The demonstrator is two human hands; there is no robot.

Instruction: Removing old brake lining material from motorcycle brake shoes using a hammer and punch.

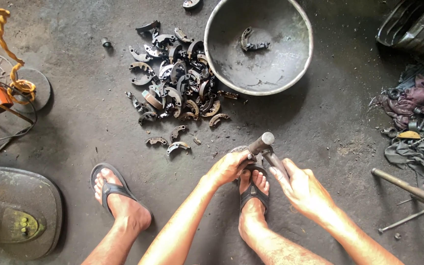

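Head view | your right hand fingers clamp the hammer | left hand fingers pinch a part under its head | brake shoes piled beyond

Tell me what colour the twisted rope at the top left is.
The twisted rope is yellow-orange, seen best in the head view, looping beside an orange tool.

workshop: brake shoes on grimy floor
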